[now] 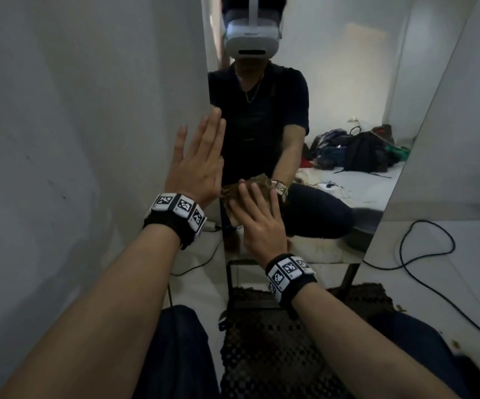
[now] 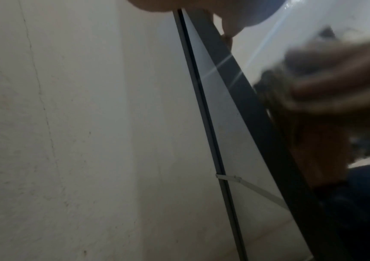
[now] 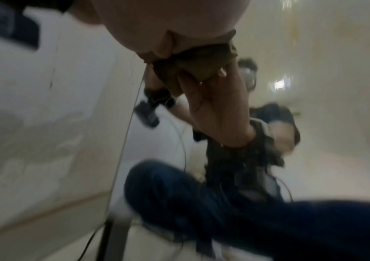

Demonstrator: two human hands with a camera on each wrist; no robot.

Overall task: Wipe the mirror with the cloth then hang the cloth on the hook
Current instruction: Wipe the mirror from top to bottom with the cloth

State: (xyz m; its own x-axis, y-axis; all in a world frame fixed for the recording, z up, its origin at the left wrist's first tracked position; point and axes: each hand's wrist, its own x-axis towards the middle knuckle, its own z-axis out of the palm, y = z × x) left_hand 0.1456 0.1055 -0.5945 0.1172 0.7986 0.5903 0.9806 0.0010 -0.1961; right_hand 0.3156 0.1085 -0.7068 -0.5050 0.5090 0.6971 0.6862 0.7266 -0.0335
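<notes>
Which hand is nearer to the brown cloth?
Right. The right hand presses the cloth flat against the mirror; the left hand rests open on the mirror's left edge, just above and beside it.

White wall (image 1: 74, 139) is standing at left. Black cable (image 1: 423, 263) is looping across the pale floor (image 1: 434, 298) at right. Dark perforated mat (image 1: 276, 349) is lying on the floor between the person's knees, partly under a dark metal stand (image 1: 231, 286).

brown cloth (image 1: 234, 194), white wall (image 1: 74, 110), black checkered wristbands (image 1: 175, 211)
</notes>
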